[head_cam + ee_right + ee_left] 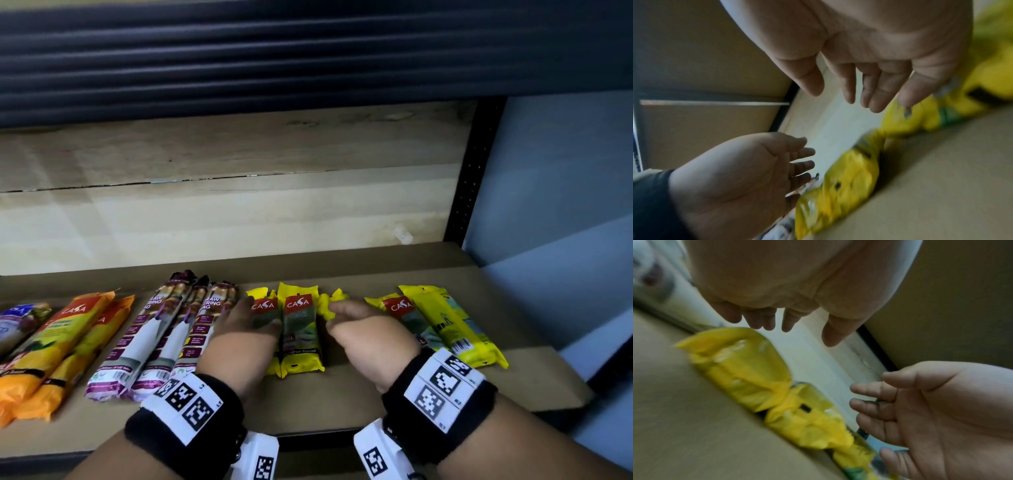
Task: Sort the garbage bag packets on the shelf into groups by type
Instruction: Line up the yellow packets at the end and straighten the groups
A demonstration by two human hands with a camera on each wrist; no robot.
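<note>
A group of yellow CASA packets [301,329] lies mid-shelf, seen blurred in the left wrist view [748,369] and the right wrist view [849,178]. My left hand [239,325] hovers over the group's left packet, fingers straight. My right hand [359,325] is over the group's right side, hiding part of a crumpled yellow packet [330,301]. The palms face each other with the packets between them. The wrist views show the left hand [777,318] and the right hand [859,81] holding nothing. Two more yellow packets [455,325] lie to the right.
Purple-and-white drawstring packets [164,332] lie just left of my left hand. Orange packets [58,342] and a blue packet [17,325] are further left. The brown shelf board [325,401] has a black upright post [472,171] at its right end.
</note>
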